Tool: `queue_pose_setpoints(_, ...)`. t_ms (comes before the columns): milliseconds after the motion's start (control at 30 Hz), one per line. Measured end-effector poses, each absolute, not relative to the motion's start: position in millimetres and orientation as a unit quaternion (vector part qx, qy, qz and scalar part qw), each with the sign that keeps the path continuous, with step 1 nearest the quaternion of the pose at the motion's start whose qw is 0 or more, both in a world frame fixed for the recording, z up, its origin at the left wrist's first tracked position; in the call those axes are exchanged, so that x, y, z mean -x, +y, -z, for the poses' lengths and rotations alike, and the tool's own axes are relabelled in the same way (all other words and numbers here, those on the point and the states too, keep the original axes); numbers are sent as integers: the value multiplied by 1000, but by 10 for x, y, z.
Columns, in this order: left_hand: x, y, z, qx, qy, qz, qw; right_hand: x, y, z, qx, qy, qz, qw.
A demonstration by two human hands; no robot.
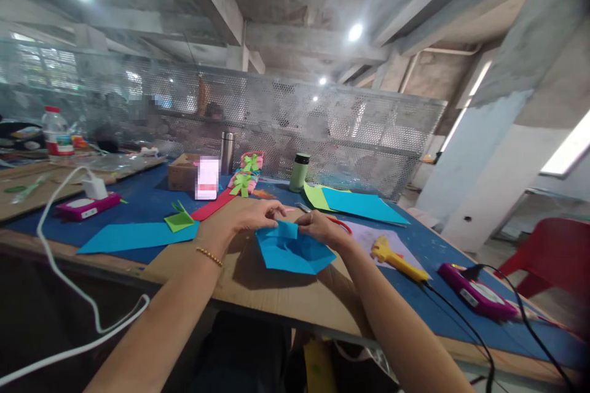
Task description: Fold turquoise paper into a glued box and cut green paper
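A folded piece of blue paper (295,255), open like a shallow box with a flap along its far edge, is held over a brown cardboard sheet (216,276). My left hand (260,216) has its fingers bent over the far left edge and pinches the paper there. At the far right edge, my right hand (322,227) grips the same paper between thumb and fingers. Red-handled scissors (343,224) lie just beyond my right hand, partly hidden by it. A yellow glue gun (396,259) rests on white paper (364,239) to the right.
Purple power strips (90,206) lie at left and right (477,291), with cords. Blue paper (138,236), a green folded piece (179,220), bow-topped crafts (244,181), a phone (206,178), a steel flask (227,152) and a green bottle (299,172) stand or lie around the cardboard.
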State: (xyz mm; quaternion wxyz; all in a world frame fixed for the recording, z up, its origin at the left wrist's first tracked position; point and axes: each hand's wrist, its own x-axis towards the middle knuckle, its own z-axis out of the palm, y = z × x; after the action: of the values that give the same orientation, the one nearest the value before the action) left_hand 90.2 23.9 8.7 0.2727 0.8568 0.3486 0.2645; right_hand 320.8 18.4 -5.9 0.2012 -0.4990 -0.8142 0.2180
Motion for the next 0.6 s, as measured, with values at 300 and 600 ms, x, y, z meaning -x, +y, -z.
queue_pose_setpoints(300,-963,322,15,-875,353,-239,228,-3157,185,67,502,-835,-142,173)
queue_pose_setpoints(600,-942,282,-12,-886,354,-217,205,-3160,202,111,488,-836,-156,196)
